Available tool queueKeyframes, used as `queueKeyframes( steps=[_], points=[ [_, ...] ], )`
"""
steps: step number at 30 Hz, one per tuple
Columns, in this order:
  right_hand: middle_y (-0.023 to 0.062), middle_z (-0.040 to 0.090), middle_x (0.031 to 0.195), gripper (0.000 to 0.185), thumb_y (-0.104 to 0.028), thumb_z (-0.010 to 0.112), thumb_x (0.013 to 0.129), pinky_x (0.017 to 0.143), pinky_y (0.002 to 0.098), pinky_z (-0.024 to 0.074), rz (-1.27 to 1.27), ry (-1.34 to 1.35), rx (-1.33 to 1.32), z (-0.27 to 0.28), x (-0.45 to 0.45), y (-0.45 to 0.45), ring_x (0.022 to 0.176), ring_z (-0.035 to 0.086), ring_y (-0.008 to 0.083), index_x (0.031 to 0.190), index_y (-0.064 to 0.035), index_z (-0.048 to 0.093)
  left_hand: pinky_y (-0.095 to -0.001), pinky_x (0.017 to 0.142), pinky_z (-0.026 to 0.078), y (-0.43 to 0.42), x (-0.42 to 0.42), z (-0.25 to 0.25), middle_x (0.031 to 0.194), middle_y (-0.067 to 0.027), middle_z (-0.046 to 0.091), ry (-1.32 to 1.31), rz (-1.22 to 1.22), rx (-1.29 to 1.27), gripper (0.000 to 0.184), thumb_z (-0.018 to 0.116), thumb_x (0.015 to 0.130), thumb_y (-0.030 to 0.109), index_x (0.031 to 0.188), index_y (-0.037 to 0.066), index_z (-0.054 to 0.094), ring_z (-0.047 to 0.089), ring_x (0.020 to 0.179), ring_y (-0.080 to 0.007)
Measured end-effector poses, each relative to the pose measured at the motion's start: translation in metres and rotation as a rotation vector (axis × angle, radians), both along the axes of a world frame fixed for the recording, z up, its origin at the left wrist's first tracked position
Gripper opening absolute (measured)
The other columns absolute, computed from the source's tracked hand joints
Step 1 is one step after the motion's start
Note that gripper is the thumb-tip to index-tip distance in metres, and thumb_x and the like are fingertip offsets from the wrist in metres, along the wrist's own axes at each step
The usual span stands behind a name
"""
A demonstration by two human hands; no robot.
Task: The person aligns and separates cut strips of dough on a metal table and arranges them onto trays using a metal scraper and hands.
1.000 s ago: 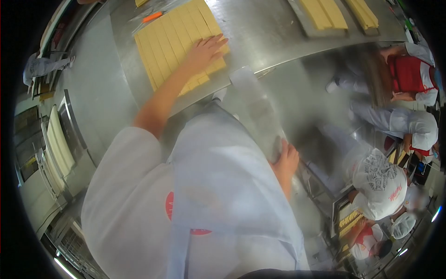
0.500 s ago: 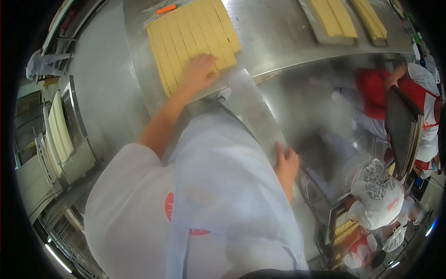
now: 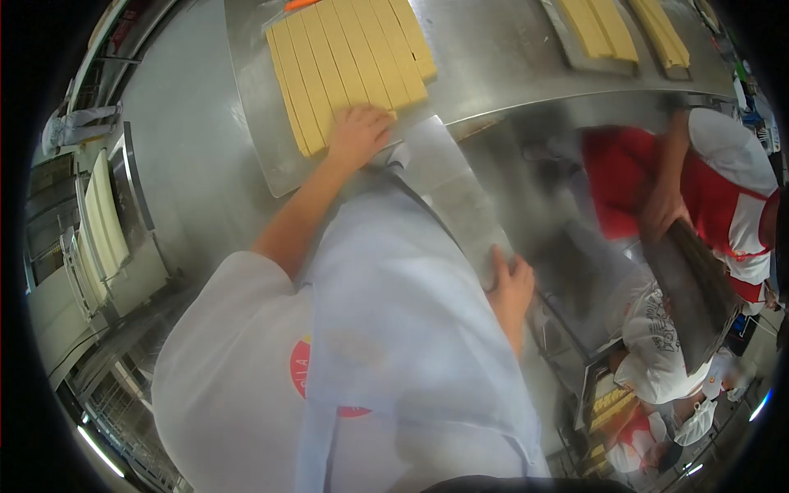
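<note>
A yellow dough slab, cut into several long strips, lies on a metal sheet on the steel table. My left hand rests at the strips' near ends, fingers extended over the edge of the dough and holding nothing. Down at my right side, my right hand grips a long, bare metal tray, thumb on its face. The tray slants from the table's front edge, beside the dough, down to that hand. Its underside is hidden.
More dough strips lie farther right on the table. An orange-handled tool sits beyond the slab. At right, a co-worker in a red apron carries dark trays; other people stand behind. A rack with pale sheets is at left.
My left hand has drawn back slightly to the dough's near edge. My right hand and its tray stay nearly still. The red-aproned co-worker has come nearer, with the dark trays lower.
</note>
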State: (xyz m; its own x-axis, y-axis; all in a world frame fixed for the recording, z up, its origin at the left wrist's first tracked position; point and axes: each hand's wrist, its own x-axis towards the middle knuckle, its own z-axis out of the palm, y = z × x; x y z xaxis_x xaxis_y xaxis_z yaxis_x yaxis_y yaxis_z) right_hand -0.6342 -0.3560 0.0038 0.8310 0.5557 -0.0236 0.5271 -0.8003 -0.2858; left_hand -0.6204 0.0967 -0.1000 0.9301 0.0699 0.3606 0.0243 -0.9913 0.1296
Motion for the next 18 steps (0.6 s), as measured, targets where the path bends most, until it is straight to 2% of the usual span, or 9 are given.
queueKeyframes(
  steps=[2,5,11,14,17,18],
  points=[
    [0.0216,0.059,0.134,0.098,-0.021,0.092,0.06,0.094,0.0483,0.0482,-0.039,0.002,0.004,-0.004,-0.002,-0.005,0.109,0.059,0.0381,0.152,-0.0255,0.062,-0.0432,0.103,0.044,0.001,0.0,-0.001,0.126,0.0023,0.068,0.04,-0.043,0.025,0.031,0.08,0.091,0.027,0.119,0.018,0.073,0.06,0.122,-0.0225],
    [0.0231,0.058,0.135,0.097,-0.02,0.089,0.059,0.097,0.0498,0.0483,-0.099,0.017,-0.015,-0.006,-0.005,-0.014,0.113,0.059,0.0402,0.152,-0.0253,0.063,-0.0421,0.102,0.044,0.003,0.01,-0.004,0.126,0.0007,0.068,0.049,0.026,-0.027,0.033,0.078,0.092,0.024,0.123,0.016,0.07,0.061,0.12,-0.0231],
    [0.0241,0.057,0.133,0.094,-0.021,0.087,0.06,0.099,0.0524,0.0481,-0.201,-0.005,0.009,-0.008,-0.013,-0.018,0.118,0.058,0.0425,0.15,-0.0247,0.063,-0.043,0.102,0.049,0.009,0.011,0.003,0.125,-0.0069,0.068,0.156,-0.183,-0.037,0.035,0.075,0.093,0.019,0.126,0.012,0.067,0.064,0.117,-0.0272],
    [0.0241,0.057,0.133,0.094,-0.021,0.087,0.06,0.101,0.0525,0.0481,-0.261,0.0,0.041,-0.012,-0.016,-0.016,0.12,0.057,0.043,0.15,-0.0252,0.063,-0.0442,0.102,0.052,0.005,0.023,0.008,0.122,-0.0106,0.069,0.205,-0.263,-0.182,0.036,0.074,0.094,0.017,0.128,0.008,0.066,0.064,0.117,-0.0302],
    [0.0236,0.057,0.135,0.093,-0.02,0.087,0.06,0.102,0.0523,0.048,-0.325,-0.001,0.073,-0.015,-0.015,-0.009,0.122,0.057,0.043,0.15,-0.0255,0.063,-0.0444,0.101,0.054,-0.012,0.075,0.025,0.12,-0.0108,0.069,0.024,-0.233,-0.392,0.035,0.073,0.094,0.015,0.128,0.008,0.068,0.065,0.116,-0.0316],
    [0.0234,0.057,0.135,0.093,-0.02,0.087,0.06,0.103,0.0521,0.048,-0.347,-0.002,0.081,-0.015,-0.014,-0.005,0.122,0.057,0.0429,0.15,-0.0255,0.063,-0.0441,0.101,0.054,-0.015,0.095,0.024,0.119,-0.0103,0.069,0.024,-0.208,-0.386,0.033,0.073,0.094,0.015,0.126,0.008,0.069,0.065,0.116,-0.0312]
  ],
)
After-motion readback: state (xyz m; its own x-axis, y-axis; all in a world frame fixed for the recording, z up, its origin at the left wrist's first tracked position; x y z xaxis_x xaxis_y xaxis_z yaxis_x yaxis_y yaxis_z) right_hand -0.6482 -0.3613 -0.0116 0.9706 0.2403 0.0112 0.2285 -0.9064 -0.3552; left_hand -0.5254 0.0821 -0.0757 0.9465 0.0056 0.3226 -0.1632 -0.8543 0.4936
